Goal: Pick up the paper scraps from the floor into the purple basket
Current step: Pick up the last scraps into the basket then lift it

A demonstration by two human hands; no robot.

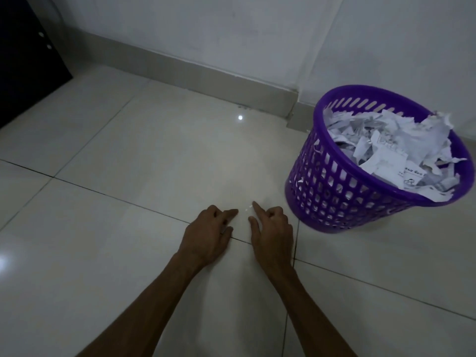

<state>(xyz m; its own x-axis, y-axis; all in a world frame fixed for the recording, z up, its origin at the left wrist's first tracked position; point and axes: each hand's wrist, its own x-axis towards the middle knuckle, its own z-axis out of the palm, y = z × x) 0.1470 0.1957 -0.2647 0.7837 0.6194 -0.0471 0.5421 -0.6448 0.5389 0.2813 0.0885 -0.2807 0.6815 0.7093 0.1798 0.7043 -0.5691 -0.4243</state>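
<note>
Here you are reaching both hands down to the floor (128, 155), side by side near its middle. Your left hand (206, 238) is loosely curled, grasping nothing; your right hand (273, 235) is pointing its forefinger, also empty. A tiny pale scrap (247, 208) is lying between your fingertips. The basket (334, 191) is standing just right of your hands, near the wall (231, 34), heaped with paper (401, 148).
</note>
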